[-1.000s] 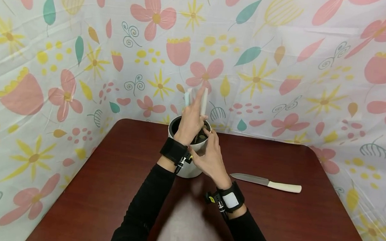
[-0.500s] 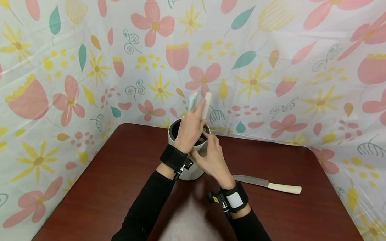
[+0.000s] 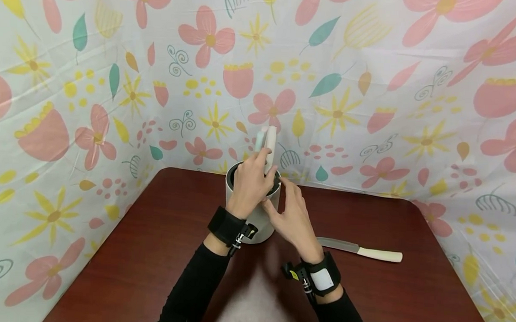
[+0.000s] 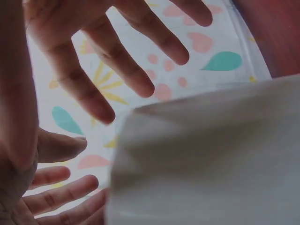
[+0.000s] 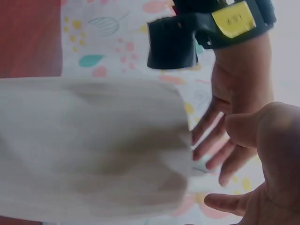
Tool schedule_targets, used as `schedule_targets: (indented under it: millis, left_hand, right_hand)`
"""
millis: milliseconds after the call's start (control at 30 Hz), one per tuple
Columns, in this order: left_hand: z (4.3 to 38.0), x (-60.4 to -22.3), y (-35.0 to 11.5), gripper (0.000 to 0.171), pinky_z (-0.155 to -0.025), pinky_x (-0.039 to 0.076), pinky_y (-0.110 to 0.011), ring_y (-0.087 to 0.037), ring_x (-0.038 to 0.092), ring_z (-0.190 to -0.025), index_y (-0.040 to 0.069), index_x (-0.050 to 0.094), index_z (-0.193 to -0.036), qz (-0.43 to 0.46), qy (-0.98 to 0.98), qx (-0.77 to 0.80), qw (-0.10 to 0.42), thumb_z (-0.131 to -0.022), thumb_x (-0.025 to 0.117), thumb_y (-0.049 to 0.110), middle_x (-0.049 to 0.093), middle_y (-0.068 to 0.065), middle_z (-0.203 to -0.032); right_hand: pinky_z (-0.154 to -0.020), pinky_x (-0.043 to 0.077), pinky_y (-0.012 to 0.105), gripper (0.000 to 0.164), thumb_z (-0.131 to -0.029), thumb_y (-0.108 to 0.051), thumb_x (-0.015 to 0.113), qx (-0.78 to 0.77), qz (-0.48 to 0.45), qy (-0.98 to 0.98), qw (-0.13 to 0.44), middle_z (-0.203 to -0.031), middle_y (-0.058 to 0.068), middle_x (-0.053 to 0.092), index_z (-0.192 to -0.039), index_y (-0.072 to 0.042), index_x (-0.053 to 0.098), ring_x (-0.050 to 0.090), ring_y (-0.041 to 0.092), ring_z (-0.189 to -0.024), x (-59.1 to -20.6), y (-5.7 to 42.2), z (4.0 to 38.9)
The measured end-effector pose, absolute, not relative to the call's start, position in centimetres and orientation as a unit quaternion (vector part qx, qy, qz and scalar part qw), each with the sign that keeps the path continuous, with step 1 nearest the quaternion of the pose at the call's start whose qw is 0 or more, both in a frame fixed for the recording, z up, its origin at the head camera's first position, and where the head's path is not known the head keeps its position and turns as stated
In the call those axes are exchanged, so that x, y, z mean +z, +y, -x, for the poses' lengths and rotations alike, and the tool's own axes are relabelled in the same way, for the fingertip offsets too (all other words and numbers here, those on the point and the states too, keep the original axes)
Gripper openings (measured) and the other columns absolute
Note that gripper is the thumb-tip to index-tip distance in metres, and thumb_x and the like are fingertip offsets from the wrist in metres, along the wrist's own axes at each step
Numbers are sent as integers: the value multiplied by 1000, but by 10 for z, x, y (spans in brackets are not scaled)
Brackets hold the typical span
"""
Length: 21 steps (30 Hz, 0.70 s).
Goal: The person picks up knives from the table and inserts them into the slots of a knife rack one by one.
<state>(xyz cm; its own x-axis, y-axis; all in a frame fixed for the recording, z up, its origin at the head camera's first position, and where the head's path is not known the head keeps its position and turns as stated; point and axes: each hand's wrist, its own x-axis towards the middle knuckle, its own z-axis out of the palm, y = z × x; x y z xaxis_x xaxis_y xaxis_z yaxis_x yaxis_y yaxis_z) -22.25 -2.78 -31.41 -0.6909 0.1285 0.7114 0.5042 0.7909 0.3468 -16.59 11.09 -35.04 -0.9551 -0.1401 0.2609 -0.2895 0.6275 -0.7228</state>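
In the head view a white round holder [image 3: 259, 229] with a dark inside stands upright on the table. A white handle [image 3: 270, 137] and a light blue handle [image 3: 259, 141] rise from its mouth; their lower parts are hidden. My left hand [image 3: 250, 184] is over the holder's near rim, its fingers close to the white handle and overlapping it. In the left wrist view its fingers [image 4: 124, 65] are extended and spread. My right hand [image 3: 293, 216] is at the holder's right side, fingertips near the rim, with thumb and fingers apart around nothing visible.
A knife [image 3: 378, 255] with a white handle lies on the brown table [image 3: 152, 252], right of the holder, its tip hidden behind my right hand. A flower-printed cloth [image 3: 352, 136] hangs behind and beside the table.
My left fingers have drawn back down from along the handles, showing more of the white one, which has come more upright. My right hand has moved slightly right and toward me.
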Motion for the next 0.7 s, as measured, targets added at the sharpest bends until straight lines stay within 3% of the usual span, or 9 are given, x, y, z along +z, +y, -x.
schedule_targets:
  millis: [133, 400, 700]
  left_hand:
    - [209, -312, -30, 31, -61, 51, -34, -21, 63, -68, 4, 64, -124, 176, -866, -306, 353, -98, 69, 20, 71, -13, -92]
    - [176, -309, -34, 31, -82, 54, -46, -28, 67, -89, 9, 67, -123, 146, -860, -315, 374, -96, 72, 24, 74, -10, -102]
    - [138, -321, -33, 37, -78, 50, -45, -33, 65, -100, 10, 65, -127, 129, -859, -300, 396, -95, 73, 26, 71, -13, -113]
  right_hand:
    - [-112, 35, 66, 78, -99, -57, 56, 402, -112, -901, 121, -163, 14, 29, -159, -16, 29, 33, 42, -148, -345, 115, 156]
    - [-113, 34, 65, 76, -98, -60, 56, 394, -104, -896, 177, -163, 11, 31, -157, -19, 32, 34, 41, -147, -339, 124, 135]
    - [-113, 31, 67, 72, -97, -54, 62, 391, -83, -890, 218, -165, 11, 30, -157, -24, 35, 30, 39, -152, -334, 132, 109]
